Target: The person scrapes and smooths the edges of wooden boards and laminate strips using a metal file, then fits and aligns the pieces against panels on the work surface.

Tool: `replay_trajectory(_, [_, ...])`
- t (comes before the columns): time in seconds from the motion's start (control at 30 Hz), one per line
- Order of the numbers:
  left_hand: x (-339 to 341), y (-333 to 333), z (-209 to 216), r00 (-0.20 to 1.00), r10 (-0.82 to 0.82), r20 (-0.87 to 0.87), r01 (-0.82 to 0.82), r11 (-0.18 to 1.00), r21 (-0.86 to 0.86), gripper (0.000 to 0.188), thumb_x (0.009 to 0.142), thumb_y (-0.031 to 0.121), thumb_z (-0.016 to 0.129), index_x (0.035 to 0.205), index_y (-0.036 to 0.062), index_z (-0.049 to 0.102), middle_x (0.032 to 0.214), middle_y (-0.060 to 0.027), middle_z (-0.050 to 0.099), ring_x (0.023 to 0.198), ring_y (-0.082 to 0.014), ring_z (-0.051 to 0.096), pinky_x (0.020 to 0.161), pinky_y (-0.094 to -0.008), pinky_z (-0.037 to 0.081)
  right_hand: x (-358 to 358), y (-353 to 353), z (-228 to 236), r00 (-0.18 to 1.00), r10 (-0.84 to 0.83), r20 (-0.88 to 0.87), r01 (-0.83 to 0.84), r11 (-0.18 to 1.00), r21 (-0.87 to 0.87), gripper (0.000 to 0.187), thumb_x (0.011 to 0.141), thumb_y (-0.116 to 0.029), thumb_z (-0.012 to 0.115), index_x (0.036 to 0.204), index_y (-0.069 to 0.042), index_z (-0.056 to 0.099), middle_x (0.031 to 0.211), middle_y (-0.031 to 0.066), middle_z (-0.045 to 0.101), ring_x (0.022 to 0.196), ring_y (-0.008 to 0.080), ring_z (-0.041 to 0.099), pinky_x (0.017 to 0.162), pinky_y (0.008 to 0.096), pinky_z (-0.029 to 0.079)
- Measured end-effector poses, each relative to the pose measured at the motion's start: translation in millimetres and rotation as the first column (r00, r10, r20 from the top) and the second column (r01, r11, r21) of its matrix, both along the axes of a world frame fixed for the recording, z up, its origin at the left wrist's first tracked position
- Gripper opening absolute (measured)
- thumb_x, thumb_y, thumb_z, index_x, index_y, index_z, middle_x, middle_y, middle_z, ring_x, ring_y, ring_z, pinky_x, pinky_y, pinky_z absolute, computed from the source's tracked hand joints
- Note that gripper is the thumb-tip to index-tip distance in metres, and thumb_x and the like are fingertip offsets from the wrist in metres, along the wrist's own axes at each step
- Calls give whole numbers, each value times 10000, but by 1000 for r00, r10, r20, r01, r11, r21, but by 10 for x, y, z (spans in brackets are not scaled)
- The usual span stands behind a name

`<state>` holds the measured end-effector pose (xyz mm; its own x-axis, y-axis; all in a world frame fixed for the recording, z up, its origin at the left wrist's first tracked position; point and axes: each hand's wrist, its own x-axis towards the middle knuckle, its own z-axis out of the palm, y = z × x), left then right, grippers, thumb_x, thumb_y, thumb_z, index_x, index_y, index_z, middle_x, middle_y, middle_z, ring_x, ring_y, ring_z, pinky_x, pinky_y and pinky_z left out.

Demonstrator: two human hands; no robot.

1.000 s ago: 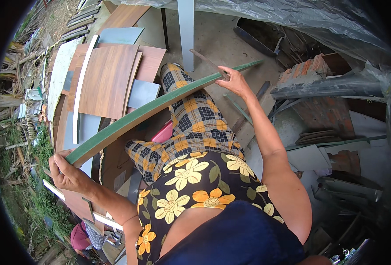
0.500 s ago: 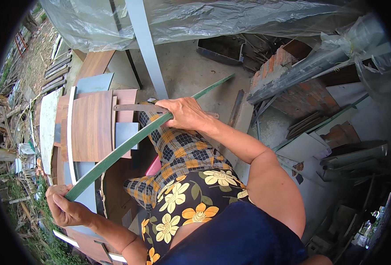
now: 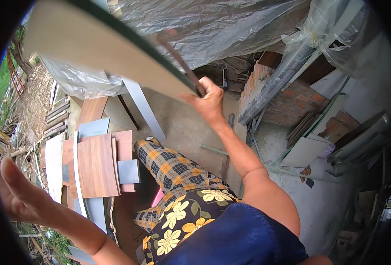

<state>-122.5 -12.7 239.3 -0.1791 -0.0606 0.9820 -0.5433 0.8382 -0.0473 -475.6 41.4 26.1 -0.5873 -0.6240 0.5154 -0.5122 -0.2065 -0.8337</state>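
Observation:
My right hand (image 3: 211, 104) is raised ahead of me, closed round the near end of a long board (image 3: 102, 53) with a pale face and a dark green edge. The board slants up to the far left, blurred by motion. A thin brownish metal strip (image 3: 180, 59), like a saw blade, sticks out of the same grip alongside the green edge. At the far left my left hand (image 3: 21, 194) is lifted with its fingers apart and nothing in it; its fingertips run into the dark rim of the picture.
Wood-grain panels (image 3: 98, 168) are stacked at my left, with a narrow white strip (image 3: 76, 163) across them. Plastic sheeting (image 3: 231, 26) hangs ahead. A grey post (image 3: 277, 84) leans by a brick wall (image 3: 292, 104) at the right. A green strip (image 3: 213, 149) lies on the floor.
My left hand has let go of the board's near-left end and opened. My right hand has swung the board up and away, turning its pale face into view, with the metal strip still held.

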Motion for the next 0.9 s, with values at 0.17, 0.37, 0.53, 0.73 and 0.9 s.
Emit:
replay_trajectory(0.17, [-44,92,-305,999,-28,40,19,974,225,409,996,81,491,1397,15,440,1238,-177,622,1122,-229,612,985,-355,468,-834,-127,306,976,-162,145,193,953,-234,235,731,-119,831,819,2,650,774,24,686,672,57,588,604,250,484])
replay_trajectory(0.37, [216,47,-827,987,-111,-117,160,770,618,410,982,114,540,1376,21,478,1061,-116,665,989,-180,630,941,-347,486,-2127,-73,488,876,-470,108,478,817,-322,307,743,-187,840,800,63,671,751,65,693,636,102,589,605,294,484])
replay_trajectory(0.53, [318,-14,-1274,990,-74,-118,138,644,753,295,969,76,541,1254,10,579,1004,-87,670,928,-165,636,895,-326,486,-3380,-142,301,855,-471,217,516,811,-276,456,777,-283,813,920,127,675,848,130,707,768,148,638,711,312,502])
replay_trajectory(0.73, [269,50,-1631,995,-14,-103,90,601,794,209,963,65,549,1140,24,652,929,-80,688,914,-168,658,910,-345,497,-3627,-135,207,797,-489,355,594,739,-317,438,819,-188,779,978,193,632,949,186,694,844,179,659,759,308,520])
replay_trajectory(0.9, [289,85,-1788,998,30,-59,32,560,828,196,963,74,557,1120,19,660,933,-87,694,920,-163,662,896,-340,498,-3914,-52,-186,667,-484,567,652,747,-129,383,839,-207,757,998,132,677,955,154,714,861,199,676,785,308,513])
